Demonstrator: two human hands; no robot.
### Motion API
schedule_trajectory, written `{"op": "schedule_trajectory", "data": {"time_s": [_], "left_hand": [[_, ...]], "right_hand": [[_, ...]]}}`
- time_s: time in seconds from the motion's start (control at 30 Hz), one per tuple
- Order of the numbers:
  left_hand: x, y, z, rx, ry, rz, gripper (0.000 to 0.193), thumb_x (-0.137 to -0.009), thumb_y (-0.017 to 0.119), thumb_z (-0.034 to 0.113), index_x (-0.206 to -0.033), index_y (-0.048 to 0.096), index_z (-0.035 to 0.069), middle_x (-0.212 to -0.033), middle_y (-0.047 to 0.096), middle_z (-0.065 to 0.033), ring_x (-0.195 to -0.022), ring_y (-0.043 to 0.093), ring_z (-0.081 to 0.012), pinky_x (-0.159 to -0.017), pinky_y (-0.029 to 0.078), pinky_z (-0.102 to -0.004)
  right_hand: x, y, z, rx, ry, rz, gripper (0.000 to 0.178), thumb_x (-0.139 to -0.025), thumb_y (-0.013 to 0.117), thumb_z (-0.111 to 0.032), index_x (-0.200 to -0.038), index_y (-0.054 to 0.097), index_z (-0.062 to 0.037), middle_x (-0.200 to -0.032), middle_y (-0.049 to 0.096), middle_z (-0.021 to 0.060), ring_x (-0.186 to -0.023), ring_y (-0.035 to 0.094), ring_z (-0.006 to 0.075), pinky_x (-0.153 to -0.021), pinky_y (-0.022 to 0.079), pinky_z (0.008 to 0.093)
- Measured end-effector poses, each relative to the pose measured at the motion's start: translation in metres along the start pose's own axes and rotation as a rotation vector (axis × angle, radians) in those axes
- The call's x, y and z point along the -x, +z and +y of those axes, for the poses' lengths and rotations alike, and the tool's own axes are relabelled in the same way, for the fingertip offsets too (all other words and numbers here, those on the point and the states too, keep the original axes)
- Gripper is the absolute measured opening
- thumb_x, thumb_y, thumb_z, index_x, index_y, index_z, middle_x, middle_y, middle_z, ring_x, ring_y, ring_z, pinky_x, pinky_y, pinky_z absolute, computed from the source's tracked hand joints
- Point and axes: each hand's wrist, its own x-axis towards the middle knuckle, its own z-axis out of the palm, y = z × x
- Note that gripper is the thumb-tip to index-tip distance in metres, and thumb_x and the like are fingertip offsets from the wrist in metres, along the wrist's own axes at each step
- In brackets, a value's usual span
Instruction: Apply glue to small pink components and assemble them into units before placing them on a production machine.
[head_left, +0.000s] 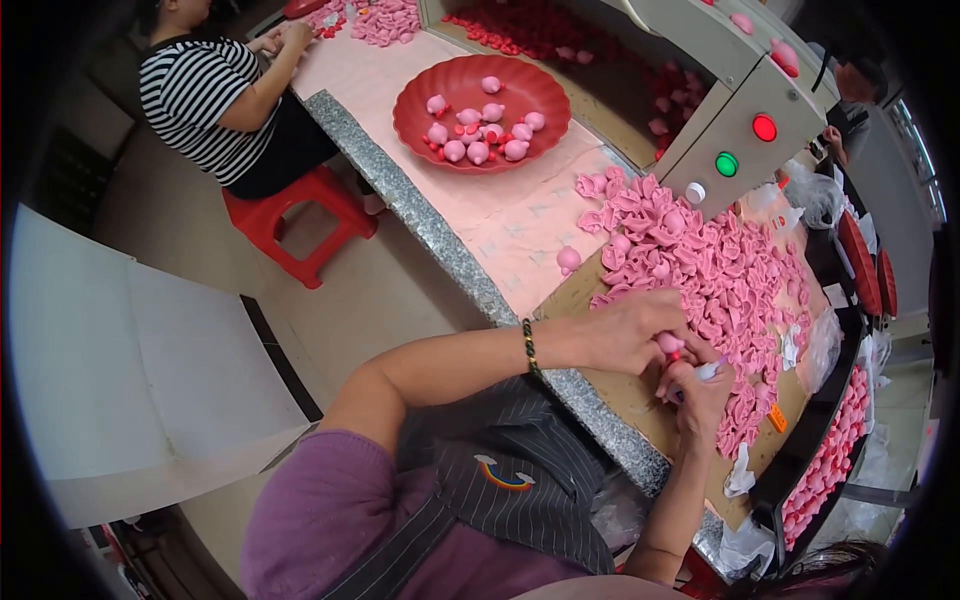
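My left hand (632, 328), with a beaded bracelet at the wrist, pinches a small round pink toy piece (669, 342) that has a red part on its underside. Close beside it, my right hand (703, 395) is closed around a small white bottle (707, 371), partly hidden by the fingers. Both hands meet over the brown work board (610, 392). Just beyond them spreads a heap of curled pink soft pieces (690, 255). A single round pink piece (568, 260) lies apart at the heap's left edge.
A red scalloped plate (420, 140) holds several pink-and-red pieces. Behind the heap stands a grey machine (745, 120) with red and green buttons. At right is a black tray (770, 490) of pink pieces. Across the table sits a striped-shirt co-worker (205, 100) on a red stool (300, 215).
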Motion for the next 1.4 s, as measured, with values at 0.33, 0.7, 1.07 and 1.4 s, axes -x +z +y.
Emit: {"op": "schedule_trajectory", "data": {"time_s": [0.33,0.7,1.07,1.4], "left_hand": [[0.017,-0.225,-0.072,-0.705,-0.460,0.586,0.019,-0.070,0.053,-0.001,-0.085,0.064,0.003,-0.090,0.060,-0.0116,-0.091,0.056,-0.0224,-0.080,0.044,-0.0302],[-0.029,-0.261,-0.112,-1.147,-0.889,-0.035,0.030,-0.067,0.071,0.028,-0.090,0.067,0.009,-0.085,0.067,-0.0062,-0.084,0.063,-0.0192,-0.078,0.046,-0.0353],[-0.006,-0.254,-0.115,-0.382,-0.447,0.403,0.025,-0.077,0.061,0.003,-0.103,0.062,0.003,-0.088,0.061,-0.0078,-0.081,0.061,-0.0145,-0.070,0.049,-0.0269],[-0.009,-0.214,-0.070,-0.080,-0.451,0.452,0.029,-0.078,0.063,-0.002,-0.107,0.060,-0.001,-0.088,0.061,-0.0025,-0.073,0.057,-0.0058,-0.066,0.048,-0.0197]], "right_hand": [[0.016,0.031,0.011,0.276,-0.051,-0.603,0.041,-0.067,0.070,0.006,-0.107,0.060,0.0030,-0.088,0.064,0.0131,-0.066,0.056,0.0099,-0.061,0.047,0.0220],[0.009,0.024,0.020,0.089,0.151,-0.554,0.038,-0.068,0.069,0.007,-0.105,0.061,0.0026,-0.086,0.063,0.0116,-0.070,0.057,0.0110,-0.063,0.048,0.0227],[0.009,0.023,0.021,0.067,0.132,-0.544,0.037,-0.068,0.070,0.007,-0.104,0.061,0.0011,-0.084,0.063,0.0107,-0.067,0.057,0.0103,-0.060,0.047,0.0220],[0.010,0.023,0.023,0.083,0.122,-0.540,0.038,-0.068,0.069,0.008,-0.104,0.061,0.0032,-0.084,0.063,0.0123,-0.069,0.058,0.0113,-0.062,0.049,0.0226]]}}
